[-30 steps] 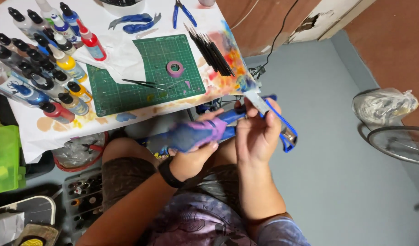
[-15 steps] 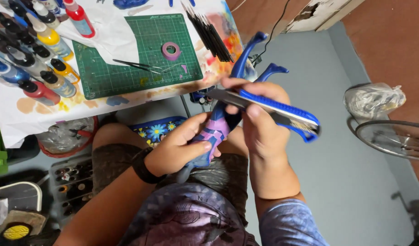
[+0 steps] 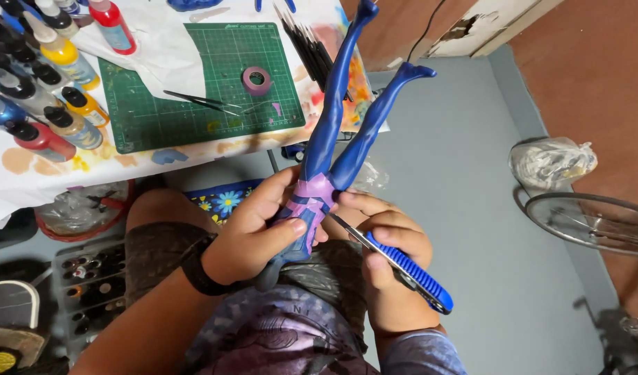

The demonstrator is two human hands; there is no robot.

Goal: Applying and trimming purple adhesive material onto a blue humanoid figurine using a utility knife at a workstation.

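Left hand (image 3: pixel 253 232) grips the torso of a blue figure (image 3: pixel 326 149), thumb laid across its front, fingers wrapped behind. The figure is upside down over the lap, legs splayed and pointing to 12–1 o'clock, feet over the table edge. The hips are wrapped in purple tape (image 3: pixel 312 198).

Right hand (image 3: pixel 388 253) is clenched round a blue-handled knife (image 3: pixel 402 267), handle running to 4 o'clock, thin blade pointing to 10 o'clock with its tip at the taped hip area, just beside the left thumb.

At 11 o'clock from the hands, green cutting mat (image 3: pixel 194 76) on a paint-stained table (image 3: pixel 27 173), with a purple tape roll (image 3: pixel 256 80) and tweezers (image 3: pixel 197 102) on it. Paint bottles (image 3: pixel 48 83) stand at the mat's 9 o'clock, a bundle of brushes (image 3: pixel 308 48) at its 3 o'clock. Bike wheel (image 3: pixel 597 222) on the floor at 3 o'clock.
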